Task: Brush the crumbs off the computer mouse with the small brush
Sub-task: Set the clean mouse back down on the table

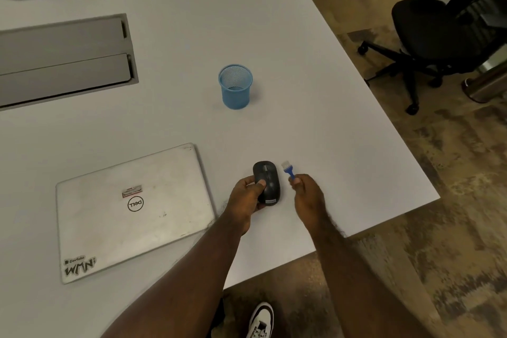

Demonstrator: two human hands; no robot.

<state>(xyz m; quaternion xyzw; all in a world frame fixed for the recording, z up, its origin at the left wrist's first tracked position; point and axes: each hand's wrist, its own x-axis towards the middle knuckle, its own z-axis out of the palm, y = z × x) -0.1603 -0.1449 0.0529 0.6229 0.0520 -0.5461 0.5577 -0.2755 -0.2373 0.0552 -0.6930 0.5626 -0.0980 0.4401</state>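
A black computer mouse (270,180) rests in my left hand (247,197), thumb on its top and fingers around its left side, just above the white table. My right hand (308,195) pinches the blue handle of a small brush (288,169). Its white bristles point up and away, just right of the mouse's front and apart from it. I cannot make out any crumbs on the mouse.
A closed silver laptop (131,208) lies left of my hands. A blue mesh cup (236,86) stands farther back. A grey cable hatch (63,57) sits at far left. The white table (329,123) ends close on the right; a black office chair (433,44) stands beyond.
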